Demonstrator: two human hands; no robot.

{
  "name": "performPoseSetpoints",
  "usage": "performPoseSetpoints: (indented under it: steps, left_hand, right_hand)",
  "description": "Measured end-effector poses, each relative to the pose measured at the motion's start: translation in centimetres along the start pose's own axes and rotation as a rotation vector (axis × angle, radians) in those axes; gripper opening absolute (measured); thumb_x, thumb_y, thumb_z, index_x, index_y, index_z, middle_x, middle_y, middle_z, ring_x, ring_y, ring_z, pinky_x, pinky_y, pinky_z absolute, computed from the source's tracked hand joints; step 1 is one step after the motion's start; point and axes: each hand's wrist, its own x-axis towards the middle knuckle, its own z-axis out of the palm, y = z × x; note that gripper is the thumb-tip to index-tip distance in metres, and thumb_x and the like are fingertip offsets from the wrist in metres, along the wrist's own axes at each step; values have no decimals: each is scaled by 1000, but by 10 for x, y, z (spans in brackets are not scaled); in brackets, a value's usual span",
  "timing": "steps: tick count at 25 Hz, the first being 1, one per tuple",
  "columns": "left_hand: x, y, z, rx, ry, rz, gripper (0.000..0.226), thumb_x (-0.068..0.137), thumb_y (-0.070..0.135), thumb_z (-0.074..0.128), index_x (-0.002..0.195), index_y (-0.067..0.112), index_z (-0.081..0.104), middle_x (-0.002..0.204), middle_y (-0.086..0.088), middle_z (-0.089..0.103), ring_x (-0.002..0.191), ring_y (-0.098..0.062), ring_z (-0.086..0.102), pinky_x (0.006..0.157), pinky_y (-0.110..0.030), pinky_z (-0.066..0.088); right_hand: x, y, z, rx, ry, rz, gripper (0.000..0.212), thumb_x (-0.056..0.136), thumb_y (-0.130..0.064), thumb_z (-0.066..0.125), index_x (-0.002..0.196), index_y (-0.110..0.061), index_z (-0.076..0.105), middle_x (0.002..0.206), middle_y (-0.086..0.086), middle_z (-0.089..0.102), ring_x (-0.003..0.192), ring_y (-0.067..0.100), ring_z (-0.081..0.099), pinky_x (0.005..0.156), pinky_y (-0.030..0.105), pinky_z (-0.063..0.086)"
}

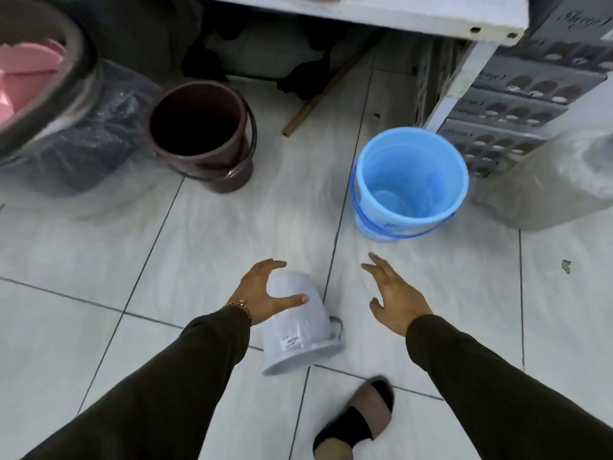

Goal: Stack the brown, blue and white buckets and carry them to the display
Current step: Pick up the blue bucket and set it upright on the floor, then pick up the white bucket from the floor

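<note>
1. 1 white shelf (414, 14) spans the top, grey crates (517, 104) stacked beside its leg.
2. 3 buckets on the tiled floor (99, 260): brown bucket (202, 134) and blue bucket (409, 180) upright, white bucket (298, 323) upturned.
3. 2 hands: left hand (265, 290) spread over the white bucket, right hand (394, 293) open beside it.

Far left: large dark tub (71, 74) cut off by the left and top edges; pink contents (25, 78) motion-blurred, kind not readable. Clear plastic wrap (99, 141) under it smeared. White bucket (298, 327), mouth down and tilted: left hand (265, 295) covers part of its base; label print too small to read. Brown bucket (202, 134) interior too dark to see. Right wrapped bundle (557, 180) blurred, cut off by the right edge. Foot (355, 419) cropped at the bottom edge.
</note>
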Motion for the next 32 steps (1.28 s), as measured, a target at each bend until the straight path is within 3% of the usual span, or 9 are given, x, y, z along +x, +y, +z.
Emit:
performPoseSetpoints:
  steps: [5, 9, 12, 15, 18, 22, 27, 30, 32]
  left_hand:
    - [-46, -128, 70, 46, -128, -142, 103, 63, 47, 86, 147, 27, 31, 153, -1, 37, 139, -19, 37, 111, -27, 30]
    - [-44, -167, 140, -108, -94, -155, 71, 86, 24, 71, 145, 18, 33, 146, -10, 48, 132, -27, 48, 105, -27, 36]
    - [-32, -166, 143, -175, 122, -119, 45, 91, 17, 60, 134, 15, 44, 132, -10, 59, 121, -29, 56, 96, -24, 38]
    - [-20, -149, 111, -282, 187, -74, 44, 91, 24, 62, 133, 19, 46, 116, 0, 62, 107, -25, 60, 88, -26, 43]
    - [-2, -126, 79, -499, 269, -122, 61, 90, 22, 66, 143, 23, 35, 121, 4, 57, 110, -19, 57, 87, -23, 41]
    - [39, -111, 55, -577, 398, -123, 86, 87, 8, 67, 154, 24, 16, 156, 1, 35, 140, -19, 40, 101, -24, 38]
    - [79, -108, 39, -624, 415, -247, 87, 84, 14, 71, 152, 36, 20, 144, -9, 51, 129, -26, 53, 98, -50, 52]
    - [85, -99, 35, -543, 347, -268, 83, 87, 17, 69, 153, 29, 21, 147, -8, 48, 134, -30, 48, 106, -40, 45]
    - [85, -91, 31, -503, 320, -317, 70, 92, 22, 63, 152, 22, 27, 149, -11, 47, 135, -32, 46, 107, -34, 38]
  right_hand:
    - [-22, -12, 125, 23, -221, 19, 70, 89, -13, 61, 150, -31, 32, 162, -7, 24, 135, 20, 49, 107, 33, 44]
    - [-22, -22, 171, -79, 116, 103, 39, 89, -15, 56, 127, -22, 50, 125, 7, 60, 98, 33, 65, 82, 37, 52]
    - [-15, -26, 151, -105, 240, 51, 27, 96, -20, 49, 122, -17, 53, 108, 10, 68, 85, 36, 64, 75, 37, 50]
    - [11, -33, 114, 22, 258, 143, 21, 99, -27, 47, 114, -15, 55, 90, 13, 67, 74, 34, 57, 69, 35, 47]
    - [49, -40, 91, 247, 203, 277, 20, 96, -23, 55, 113, -11, 57, 99, 16, 69, 83, 35, 64, 76, 39, 55]
    - [96, -53, 82, 713, 101, 508, 34, 92, -5, 62, 124, -10, 55, 117, 18, 62, 101, 44, 66, 75, 60, 60]
    - [128, -52, 83, 902, 36, 640, 44, 86, 5, 65, 126, -8, 52, 127, 25, 61, 103, 47, 68, 83, 58, 58]
    - [126, -44, 78, 895, -63, 660, 35, 87, 0, 66, 118, -8, 52, 127, 25, 61, 106, 43, 67, 86, 51, 58]
    - [120, -40, 70, 954, -147, 668, 52, 88, -6, 69, 134, -4, 46, 134, 23, 58, 114, 40, 63, 94, 49, 54]
